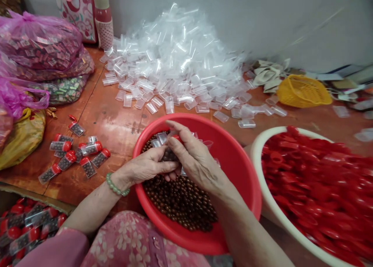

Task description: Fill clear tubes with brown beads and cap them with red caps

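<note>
Over a red plastic basin (pixel 255 197), my two hands meet at a small clear container (pixel 169 155) filled with dark brown balls. My left hand (pixel 144 166), with a green bead bracelet at the wrist, closes around the container's body. The fingers of my right hand (pixel 196 162) press round its red cap (pixel 176 138), which shows only in part between them. Loose shiny brown balls (pixel 180 203) cover the basin's bottom below. Several empty clear containers (pixel 159 138) lie on the balls behind my hands.
A large heap of clear containers (pixel 180 65) rises at the back. Capped, filled containers (pixel 67 160) lie left, with more in a box (pixel 29 224) below. A white tub (pixel 264 173) of red caps (pixel 317 189) stands right. Filled bags (pixel 43 49), a bottle (pixel 103 18) and a yellow basket (pixel 303 91) line the back.
</note>
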A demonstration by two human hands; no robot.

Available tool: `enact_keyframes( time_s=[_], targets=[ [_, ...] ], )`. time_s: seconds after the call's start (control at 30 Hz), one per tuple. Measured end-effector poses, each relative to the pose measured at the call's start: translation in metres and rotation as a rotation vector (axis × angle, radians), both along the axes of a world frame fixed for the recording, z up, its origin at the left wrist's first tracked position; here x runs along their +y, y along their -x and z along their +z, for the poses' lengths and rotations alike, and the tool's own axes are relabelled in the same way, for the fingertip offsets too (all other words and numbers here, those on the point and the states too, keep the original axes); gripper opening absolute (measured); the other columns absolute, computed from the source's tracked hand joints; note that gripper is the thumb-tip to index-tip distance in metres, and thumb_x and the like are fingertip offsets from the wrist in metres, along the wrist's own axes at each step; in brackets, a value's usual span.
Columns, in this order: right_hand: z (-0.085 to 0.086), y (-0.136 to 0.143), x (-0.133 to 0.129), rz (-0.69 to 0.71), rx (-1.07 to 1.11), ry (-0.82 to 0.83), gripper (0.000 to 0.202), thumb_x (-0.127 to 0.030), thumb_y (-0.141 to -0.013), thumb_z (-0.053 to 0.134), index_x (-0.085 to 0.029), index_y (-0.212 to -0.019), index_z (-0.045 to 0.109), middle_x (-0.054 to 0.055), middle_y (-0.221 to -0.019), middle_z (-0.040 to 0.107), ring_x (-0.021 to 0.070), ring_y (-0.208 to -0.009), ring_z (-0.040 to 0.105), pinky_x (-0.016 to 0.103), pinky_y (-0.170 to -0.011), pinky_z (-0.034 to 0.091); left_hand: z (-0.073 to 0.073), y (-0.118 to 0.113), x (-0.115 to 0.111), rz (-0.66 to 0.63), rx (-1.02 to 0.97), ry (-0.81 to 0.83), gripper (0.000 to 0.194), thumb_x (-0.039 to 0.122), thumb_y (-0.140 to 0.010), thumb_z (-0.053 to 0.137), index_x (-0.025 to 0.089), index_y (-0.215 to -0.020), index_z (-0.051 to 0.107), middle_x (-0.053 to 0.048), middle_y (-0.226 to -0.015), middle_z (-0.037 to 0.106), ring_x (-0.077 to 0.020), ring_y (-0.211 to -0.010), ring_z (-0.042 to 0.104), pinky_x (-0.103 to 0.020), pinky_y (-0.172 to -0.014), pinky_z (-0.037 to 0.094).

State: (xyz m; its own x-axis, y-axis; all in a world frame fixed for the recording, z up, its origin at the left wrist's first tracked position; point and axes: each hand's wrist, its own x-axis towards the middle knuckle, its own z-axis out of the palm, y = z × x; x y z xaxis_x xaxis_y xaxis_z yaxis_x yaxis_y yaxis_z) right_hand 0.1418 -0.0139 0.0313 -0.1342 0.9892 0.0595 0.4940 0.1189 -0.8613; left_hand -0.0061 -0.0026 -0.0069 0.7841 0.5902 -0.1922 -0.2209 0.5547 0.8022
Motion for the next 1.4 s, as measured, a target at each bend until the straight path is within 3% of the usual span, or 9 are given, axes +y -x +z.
enact_keyframes(
  time_s=[0.2,0.3,0.47,0.63,0.77,0.93,1.07,1.27,1.4],
  targets=[
    [-0.012,0.015,-0.012,-0.277,0.336,0.093,0.033,-0.046,-0.086,0.060,-0.023,-0.108,0.051,-0.001,-0.078,0.062,0.0104,-0.052,0.055,0.021,-0.043,0.046,0.004,-0.002,-0.001,0.051,0.025,0.009,0.050,0.054,-0.069,0.075,0.014,-0.088,0.053,0.002,-0.068,0.056,-0.0064,-0.058,0.052,-0.022,-0.056,0.040],
    [-0.011,0.016,-0.013,-0.343,0.383,0.046,0.023,-0.042,-0.080,0.067,-0.022,-0.093,0.062,0.000,-0.078,0.068,0.0116,-0.055,0.059,0.022,-0.044,0.048,0.004,-0.003,0.000,0.070,0.015,0.018,0.048,0.053,-0.070,0.075,0.014,-0.089,0.053,0.002,-0.070,0.056,-0.0063,-0.059,0.053,-0.022,-0.057,0.041],
    [-0.008,0.004,-0.010,-0.372,0.271,0.008,0.023,-0.034,-0.076,0.072,-0.023,-0.097,0.075,0.001,-0.084,0.075,0.0147,-0.066,0.067,0.028,-0.060,0.057,0.002,-0.002,0.000,0.043,0.009,-0.005,0.042,0.051,-0.074,0.072,0.015,-0.086,0.052,0.001,-0.074,0.057,-0.0064,-0.060,0.053,-0.023,-0.059,0.043],
    [-0.011,-0.002,-0.011,-0.305,0.134,-0.023,0.022,-0.033,-0.082,0.068,-0.023,-0.101,0.075,0.002,-0.093,0.077,0.0183,-0.079,0.071,0.035,-0.075,0.059,0.000,-0.003,-0.001,0.050,0.037,-0.013,0.042,0.052,-0.076,0.069,0.015,-0.084,0.051,0.001,-0.072,0.056,-0.0062,-0.059,0.052,-0.024,-0.060,0.043],
    [-0.016,-0.008,-0.015,-0.130,-0.090,-0.217,0.028,-0.032,-0.091,0.057,-0.020,-0.113,0.069,0.007,-0.105,0.075,0.0211,-0.092,0.071,0.037,-0.084,0.057,0.000,-0.003,-0.003,0.057,0.053,-0.025,0.046,0.056,-0.073,0.069,0.016,-0.082,0.049,0.003,-0.068,0.054,-0.0068,-0.056,0.050,-0.024,-0.058,0.041],
    [-0.022,-0.013,-0.017,0.122,-0.456,-0.411,0.073,-0.051,-0.082,0.064,-0.012,-0.139,0.040,0.020,-0.120,0.064,0.0320,-0.108,0.064,0.045,-0.087,0.055,0.000,-0.003,-0.002,0.119,-0.016,0.014,0.041,0.051,-0.074,0.071,0.014,-0.077,0.054,0.002,-0.068,0.053,-0.0072,-0.061,0.047,-0.023,-0.060,0.038],
    [-0.025,-0.009,-0.017,0.130,-0.637,-0.478,0.073,-0.048,-0.085,0.058,-0.010,-0.141,0.029,0.021,-0.110,0.063,0.0337,-0.097,0.064,0.049,-0.081,0.054,-0.001,-0.005,-0.001,0.123,-0.092,0.091,0.042,0.049,-0.071,0.076,0.012,-0.076,0.056,0.000,-0.069,0.056,-0.0089,-0.065,0.051,-0.024,-0.065,0.040],
    [-0.023,-0.003,-0.017,0.094,-0.752,-0.725,0.061,-0.039,-0.084,0.055,-0.007,-0.132,0.035,0.014,-0.086,0.062,0.0275,-0.074,0.061,0.039,-0.066,0.051,0.000,-0.004,-0.003,0.106,-0.097,0.077,0.044,0.049,-0.069,0.078,0.012,-0.075,0.056,0.001,-0.066,0.055,-0.0071,-0.061,0.050,-0.022,-0.062,0.040],
    [-0.022,-0.002,-0.020,0.087,-0.759,-0.733,0.060,-0.041,-0.082,0.057,-0.010,-0.130,0.037,0.011,-0.083,0.062,0.0267,-0.072,0.060,0.039,-0.067,0.049,-0.001,-0.001,-0.004,0.092,-0.098,0.060,0.045,0.051,-0.068,0.078,0.012,-0.073,0.054,0.002,-0.065,0.053,-0.0069,-0.060,0.048,-0.022,-0.060,0.038]
  ],
)
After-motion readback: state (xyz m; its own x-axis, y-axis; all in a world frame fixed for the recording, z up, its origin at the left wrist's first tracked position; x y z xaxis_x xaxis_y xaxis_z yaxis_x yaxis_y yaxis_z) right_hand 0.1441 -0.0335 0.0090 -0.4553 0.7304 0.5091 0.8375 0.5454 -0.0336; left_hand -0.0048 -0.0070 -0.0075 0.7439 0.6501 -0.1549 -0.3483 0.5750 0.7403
